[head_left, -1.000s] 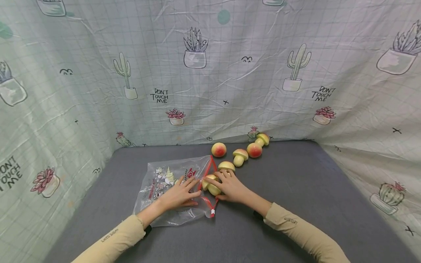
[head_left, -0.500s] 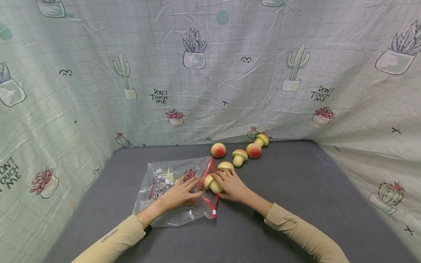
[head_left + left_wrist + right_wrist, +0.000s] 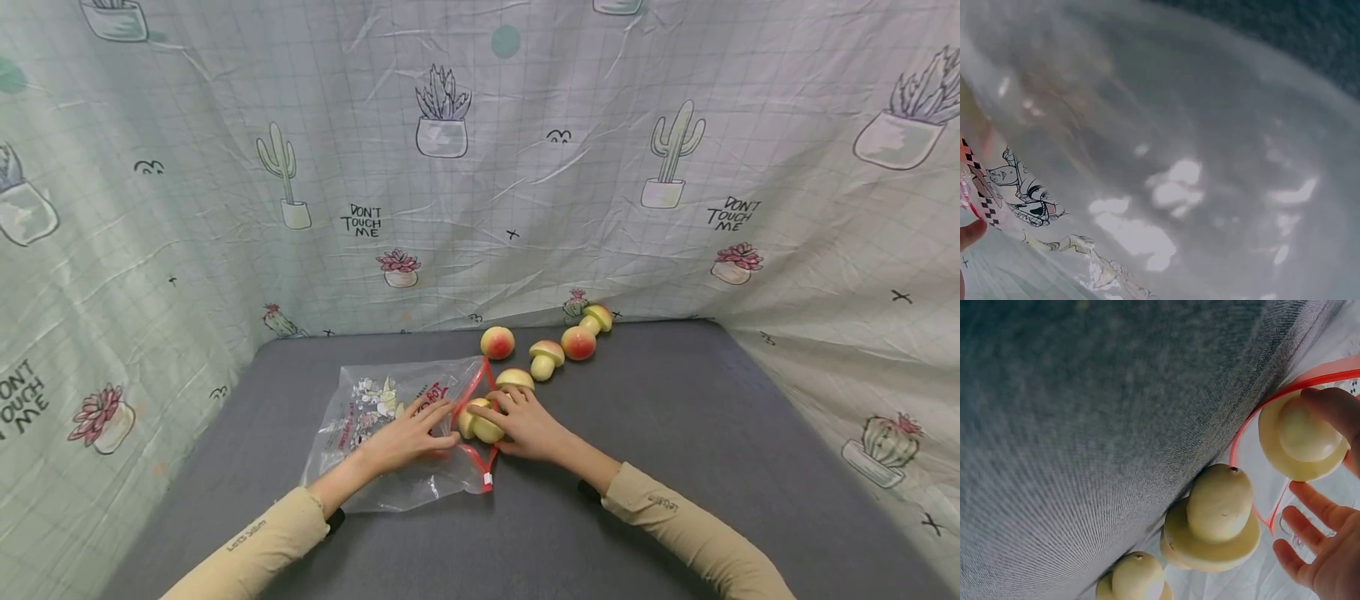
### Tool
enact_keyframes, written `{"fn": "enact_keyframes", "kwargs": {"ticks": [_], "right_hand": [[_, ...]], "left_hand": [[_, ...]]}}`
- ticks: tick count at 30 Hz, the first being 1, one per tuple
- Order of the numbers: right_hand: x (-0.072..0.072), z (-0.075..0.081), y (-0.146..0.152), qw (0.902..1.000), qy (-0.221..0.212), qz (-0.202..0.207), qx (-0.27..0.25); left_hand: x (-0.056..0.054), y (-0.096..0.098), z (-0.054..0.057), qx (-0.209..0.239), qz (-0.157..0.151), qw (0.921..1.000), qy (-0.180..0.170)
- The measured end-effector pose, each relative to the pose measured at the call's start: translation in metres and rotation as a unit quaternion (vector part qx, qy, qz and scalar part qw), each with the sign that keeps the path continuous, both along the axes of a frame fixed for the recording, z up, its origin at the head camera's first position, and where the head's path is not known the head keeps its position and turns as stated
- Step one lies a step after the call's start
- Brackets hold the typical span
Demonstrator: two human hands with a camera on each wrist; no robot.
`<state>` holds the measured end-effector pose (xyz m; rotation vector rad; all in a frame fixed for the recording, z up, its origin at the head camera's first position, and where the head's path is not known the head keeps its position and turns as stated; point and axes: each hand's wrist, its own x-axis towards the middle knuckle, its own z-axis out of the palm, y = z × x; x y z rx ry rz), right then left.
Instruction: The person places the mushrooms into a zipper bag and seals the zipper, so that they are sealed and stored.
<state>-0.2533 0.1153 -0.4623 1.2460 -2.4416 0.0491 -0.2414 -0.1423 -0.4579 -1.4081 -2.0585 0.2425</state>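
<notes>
In the head view my left hand (image 3: 408, 437) lies on the clear, printed zip bag (image 3: 375, 492) and pinches its film by the red-edged mouth. Its wrist view is mostly filled by bulging plastic, with one fingertip (image 3: 971, 236) at the left edge. My right hand (image 3: 531, 425) grips a yellow toy mushroom (image 3: 486, 431) at that mouth. In the right wrist view the thumb (image 3: 1335, 412) presses the stem of this mushroom (image 3: 1304, 450), which overlaps the red edge (image 3: 1241, 434). Another mushroom (image 3: 515, 377) lies just beyond my right fingers, its stem hidden in the head view.
Farther back on the dark grey tabletop (image 3: 637, 467) lie several more red-and-yellow toy mushrooms, among them a left one (image 3: 497, 342), a middle one (image 3: 546, 354) and a far one (image 3: 597, 317). A cactus-print curtain (image 3: 525, 167) rises behind and at both sides.
The held mushroom has shifted slightly left, closer into the bag mouth, than half a second ago. The bag's film has moved a little under my left hand. The other mushrooms stay put.
</notes>
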Motion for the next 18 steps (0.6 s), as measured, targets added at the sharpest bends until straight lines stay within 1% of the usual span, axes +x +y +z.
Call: {"fn": "enact_keyframes", "kwargs": {"ticks": [4,7,12,18], "right_hand": [[-0.0021,-0.0019,-0.0007,0.9997,0.005,-0.022,-0.013],[-0.0039,-0.0031,-0.0011,0.9992,0.015,-0.033,-0.016],[-0.0052,-0.0037,-0.0028,0.9988,0.026,-0.038,-0.015],[-0.0053,-0.0019,-0.0057,0.9988,0.023,-0.040,-0.013]], "left_hand": [[-0.0013,0.0020,-0.0001,0.009,-0.012,0.9998,0.012],[-0.0016,0.0036,0.0003,0.015,-0.021,0.9996,0.010],[-0.0006,0.0045,0.0027,0.016,-0.029,0.9994,-0.003],[-0.0007,0.0041,0.0042,0.015,-0.031,0.9991,-0.025]]}}
